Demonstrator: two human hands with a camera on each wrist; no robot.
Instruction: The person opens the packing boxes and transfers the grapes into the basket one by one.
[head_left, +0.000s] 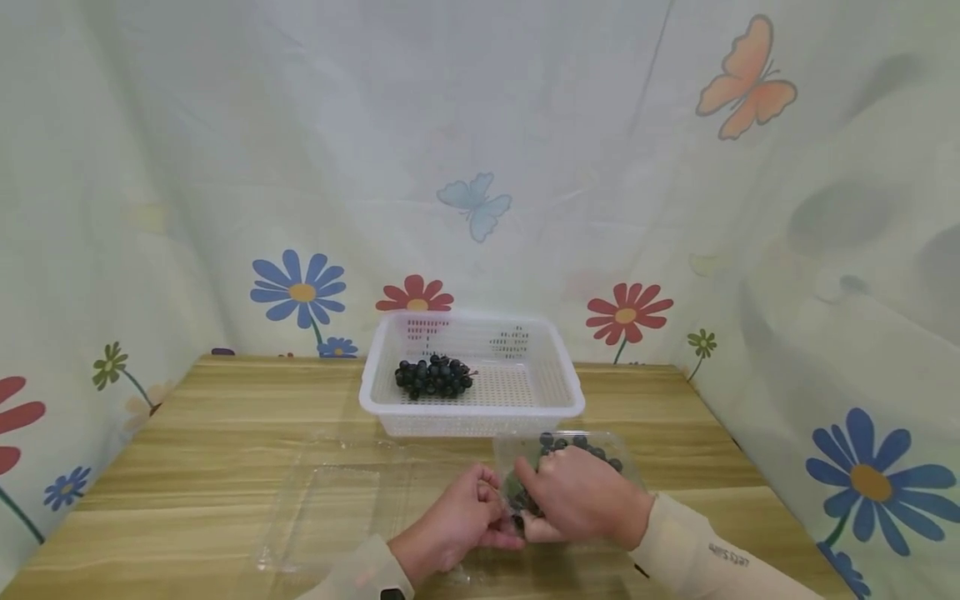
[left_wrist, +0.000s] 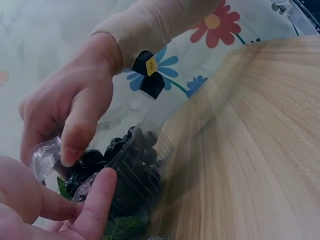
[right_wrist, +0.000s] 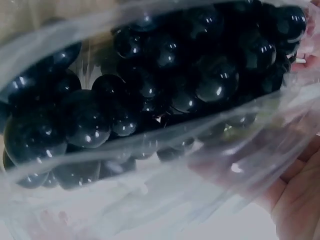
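Observation:
A clear plastic box of dark grapes stands on the table at the front right. Over it in the head view, my right hand pinches crinkled clear plastic film between thumb and fingers at the near end. My left hand holds the box's near left corner; in the left wrist view one finger lies straight along the wall. Green leaf shows through the box's lower end. The right wrist view shows dark grapes close up behind transparent film, with part of my left hand at the right edge.
A white perforated basket stands at the back middle of the wooden table, with a bunch of dark grapes in its left side. A transparent plastic container lies left of my hands. A flowered curtain hangs behind the table.

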